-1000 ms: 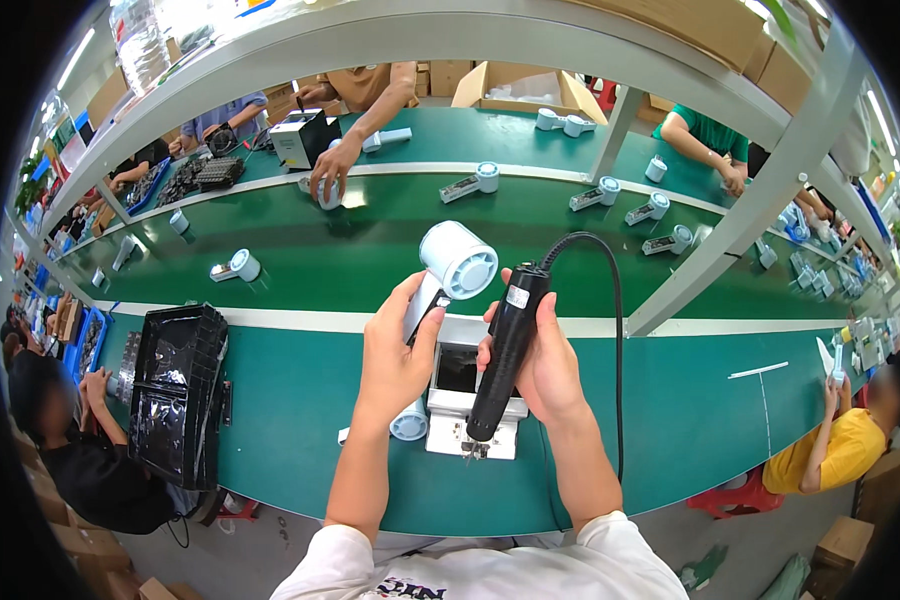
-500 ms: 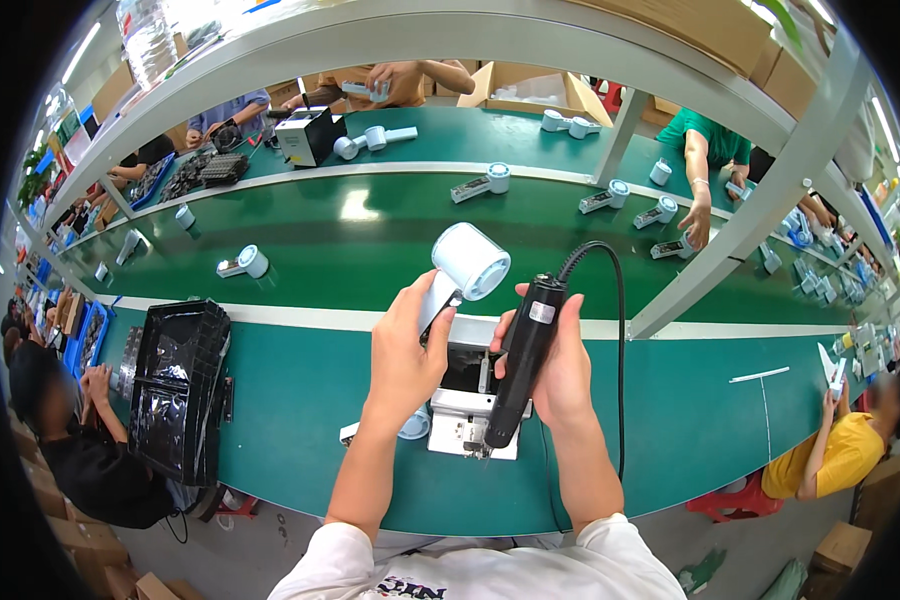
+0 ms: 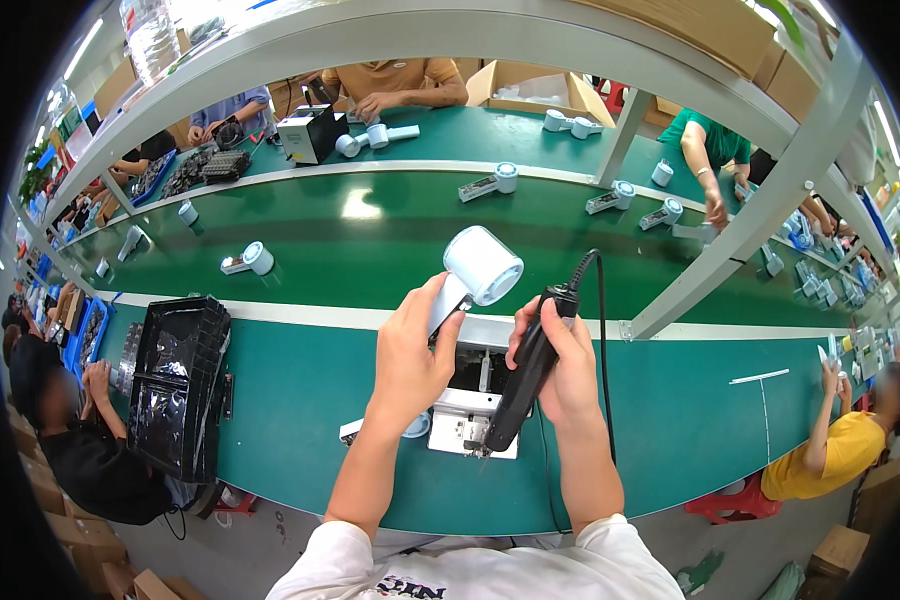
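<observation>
My left hand (image 3: 411, 358) is closed around the handle of a light-blue hair-dryer-shaped housing (image 3: 483, 266), its round barrel tilted up and to the right. A black corded electric screwdriver (image 3: 526, 383) is gripped in my right hand (image 3: 568, 372), with its tip slanting down toward the left. Beneath that tip stands a metal fixture (image 3: 459, 434), partly covered by my hands and the tool. Another light-blue housing (image 3: 417, 426) lies beside the fixture, mostly hidden behind my left forearm.
A black tray (image 3: 175, 390) rests at left, near a person in black (image 3: 90, 450). Beyond the bench, a green conveyor belt (image 3: 350, 245) carries several housings. A slanted metal post (image 3: 730, 205) rises at right. Co-workers sit across the belt and at right, one in yellow (image 3: 840, 450).
The housing in my left hand has shifted slightly right. My right hand has turned the screwdriver's upper end a little right and lower. Housings on the belt have drifted right.
</observation>
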### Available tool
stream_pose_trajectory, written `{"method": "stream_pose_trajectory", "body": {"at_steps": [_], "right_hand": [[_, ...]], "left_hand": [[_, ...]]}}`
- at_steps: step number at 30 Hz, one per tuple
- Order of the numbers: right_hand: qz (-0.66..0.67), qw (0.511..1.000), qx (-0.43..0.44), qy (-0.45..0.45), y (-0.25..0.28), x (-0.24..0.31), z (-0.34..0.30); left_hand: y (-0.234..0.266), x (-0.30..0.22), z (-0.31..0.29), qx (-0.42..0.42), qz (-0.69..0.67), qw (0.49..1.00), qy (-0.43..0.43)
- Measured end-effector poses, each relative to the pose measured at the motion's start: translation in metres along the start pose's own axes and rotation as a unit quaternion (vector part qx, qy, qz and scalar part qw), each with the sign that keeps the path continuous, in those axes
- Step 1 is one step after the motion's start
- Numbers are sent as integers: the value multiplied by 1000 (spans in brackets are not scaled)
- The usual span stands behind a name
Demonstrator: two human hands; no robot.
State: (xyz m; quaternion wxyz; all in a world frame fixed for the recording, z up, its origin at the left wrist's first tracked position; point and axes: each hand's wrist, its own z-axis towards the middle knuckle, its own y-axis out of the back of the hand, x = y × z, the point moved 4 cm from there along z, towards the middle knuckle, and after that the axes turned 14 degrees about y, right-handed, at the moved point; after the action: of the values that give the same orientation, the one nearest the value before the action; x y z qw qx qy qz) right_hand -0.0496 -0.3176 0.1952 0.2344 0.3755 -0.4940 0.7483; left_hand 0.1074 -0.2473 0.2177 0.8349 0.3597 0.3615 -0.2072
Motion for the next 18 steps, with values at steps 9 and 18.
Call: {"method": "stream_pose_trajectory", "body": {"at_steps": [9,18], "right_hand": [[40,999,-23,27,5,-2,3],[51,998,30,8,1,-4,6]], "left_hand": [[-1,0,-2,8,-4,1000,0],[0,-1,-2,18,-1,1000,12]]}}
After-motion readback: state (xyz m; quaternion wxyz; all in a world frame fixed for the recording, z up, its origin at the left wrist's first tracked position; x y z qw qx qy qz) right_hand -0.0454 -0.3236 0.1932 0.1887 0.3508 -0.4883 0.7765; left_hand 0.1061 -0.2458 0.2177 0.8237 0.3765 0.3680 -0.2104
